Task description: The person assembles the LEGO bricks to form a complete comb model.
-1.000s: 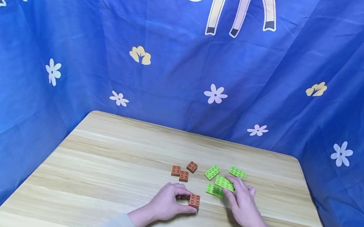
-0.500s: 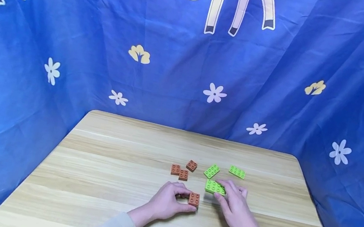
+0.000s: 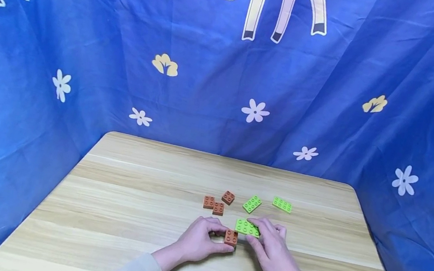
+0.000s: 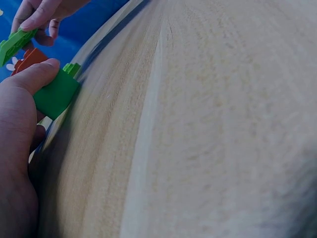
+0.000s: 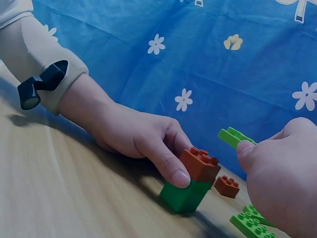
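Observation:
My left hand pinches a small stack between thumb and fingers: a brown brick on top of a dark green block. The stack stands upright on the wooden table. From above, only the brown brick's studded top shows clearly. My right hand pinches a light green studded brick by its right end, with thumb and fingers. That brick is raised above the table, just behind and right of the brown brick. In the right wrist view a gap separates the two.
Three loose brown bricks lie beyond my left hand. Light green bricks lie beyond my right hand, one slanted and one farther right. A blue patterned curtain surrounds the table's back and sides.
My right hand has carried the light green brick leftward and nearer, close to the brown brick. My left hand keeps its hold on the stack in nearly the same place.

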{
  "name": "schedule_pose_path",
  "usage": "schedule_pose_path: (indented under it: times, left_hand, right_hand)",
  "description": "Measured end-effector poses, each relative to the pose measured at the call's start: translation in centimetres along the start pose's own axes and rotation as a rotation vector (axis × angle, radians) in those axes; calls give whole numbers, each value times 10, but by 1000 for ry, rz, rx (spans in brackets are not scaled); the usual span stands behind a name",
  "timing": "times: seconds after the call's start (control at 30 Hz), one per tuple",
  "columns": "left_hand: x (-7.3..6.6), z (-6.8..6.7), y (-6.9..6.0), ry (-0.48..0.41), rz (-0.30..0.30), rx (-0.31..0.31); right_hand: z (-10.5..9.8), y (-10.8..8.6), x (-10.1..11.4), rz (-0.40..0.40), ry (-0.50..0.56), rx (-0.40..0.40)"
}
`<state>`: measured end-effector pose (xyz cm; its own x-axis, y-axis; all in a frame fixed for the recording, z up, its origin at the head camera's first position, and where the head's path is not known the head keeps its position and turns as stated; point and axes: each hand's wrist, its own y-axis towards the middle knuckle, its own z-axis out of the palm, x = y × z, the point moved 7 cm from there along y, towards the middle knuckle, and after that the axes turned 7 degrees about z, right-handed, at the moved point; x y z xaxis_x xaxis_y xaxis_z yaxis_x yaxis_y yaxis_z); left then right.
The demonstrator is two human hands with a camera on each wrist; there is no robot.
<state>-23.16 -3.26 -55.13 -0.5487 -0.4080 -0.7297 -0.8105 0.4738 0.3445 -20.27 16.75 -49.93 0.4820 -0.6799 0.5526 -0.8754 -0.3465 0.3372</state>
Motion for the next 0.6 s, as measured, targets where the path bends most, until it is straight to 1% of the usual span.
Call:
schedule_pose_path:
  times: [0.23, 0.33, 0.47, 0.6]
  left_hand:
    - [1, 2, 0, -3, 2, 3]
    - [0, 2, 0, 0, -2, 6]
    - [-2, 1, 0, -1, 8, 1]
    - [-4, 0, 0, 2, 18, -7]
  right_hand:
    - [7, -2, 5, -48, 4, 7]
    - [10, -3, 5, -39, 0, 20]
    - [14, -5, 6, -17, -2, 44]
    - [18, -5, 7, -31, 2, 57]
